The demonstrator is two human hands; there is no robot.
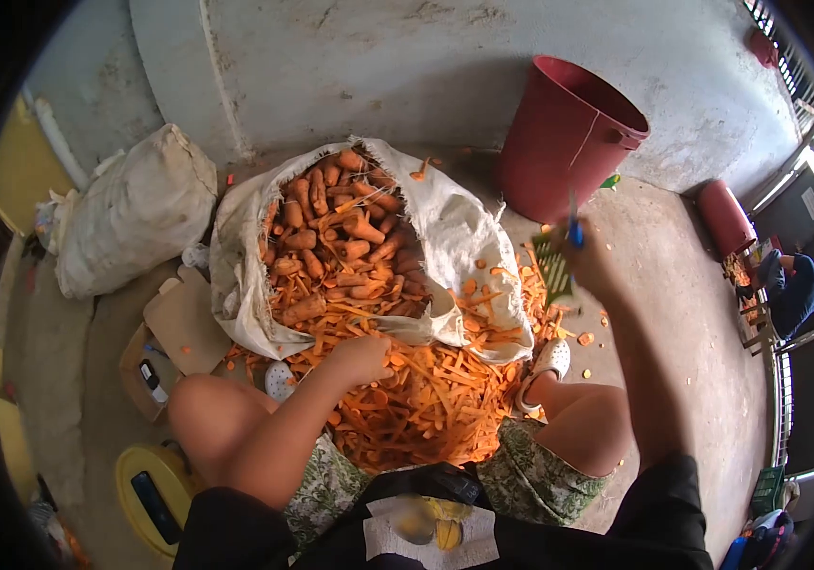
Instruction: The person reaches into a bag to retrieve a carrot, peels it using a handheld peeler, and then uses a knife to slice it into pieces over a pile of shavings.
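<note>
My left hand (361, 360) is closed in front of the sack's mouth, just over a heap of orange carrot peelings (426, 408); what its fingers hold, if anything, I cannot tell. Raised on the right, my right hand (592, 255) is blurred and closed on a blue-handled tool (575, 232) with a thin grey blade-like streak above it. A green slotted piece (553, 269) shows beside that hand. Many whole carrots (355, 228) fill an open white woven sack (464, 223), which lies between my feet and the wall.
Behind the sack, a tall red bin (559, 142) stands against the wall. A full white sack (141, 214) and an open cardboard box (189, 318) are on the left, near a yellow lidded bucket (132, 461) with a phone (155, 503) on it. A person (799, 294) sits far right.
</note>
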